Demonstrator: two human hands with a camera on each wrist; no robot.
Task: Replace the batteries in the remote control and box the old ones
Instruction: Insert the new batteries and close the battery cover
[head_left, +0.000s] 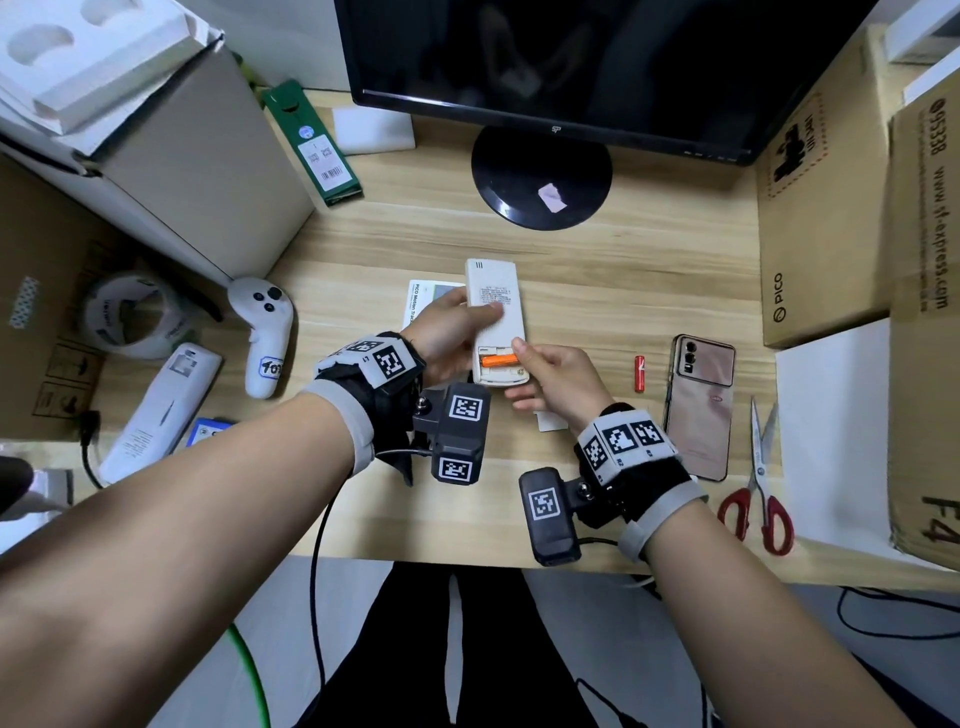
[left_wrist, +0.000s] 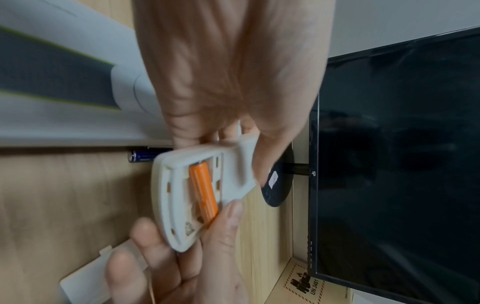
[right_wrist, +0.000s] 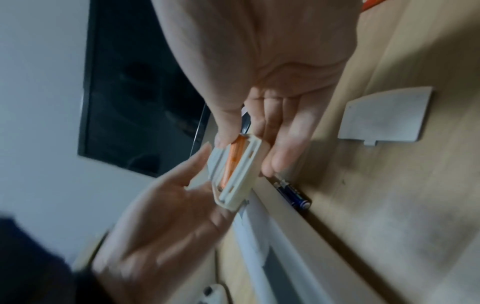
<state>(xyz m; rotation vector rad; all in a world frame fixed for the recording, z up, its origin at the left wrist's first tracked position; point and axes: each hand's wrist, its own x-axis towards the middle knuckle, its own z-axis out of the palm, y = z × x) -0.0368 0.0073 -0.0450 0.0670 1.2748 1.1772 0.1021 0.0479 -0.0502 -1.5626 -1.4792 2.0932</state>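
Note:
My left hand (head_left: 470, 307) grips the white remote (head_left: 493, 283) around its middle, back side up, thumb on the label. Its battery bay is uncovered and one orange battery (head_left: 498, 360) (left_wrist: 203, 189) (right_wrist: 232, 162) lies in the far slot; the near slot is bare. My right hand (head_left: 524, 374) has its thumb on the orange battery's right end and straight fingers under the remote's end. The loose battery cover (right_wrist: 384, 115) (head_left: 550, 422) lies on the desk below. A red battery (head_left: 640, 373) lies to the right. A blue battery (left_wrist: 141, 156) (right_wrist: 293, 194) rests against a white box (head_left: 426, 299).
A phone (head_left: 701, 405) and red-handled scissors (head_left: 758, 483) lie at the right. The monitor stand (head_left: 540, 176) is behind. A white controller (head_left: 265, 332), a second white remote (head_left: 161, 410) and a tape roll (head_left: 130, 317) are at the left. Cardboard boxes (head_left: 821, 208) line the right side.

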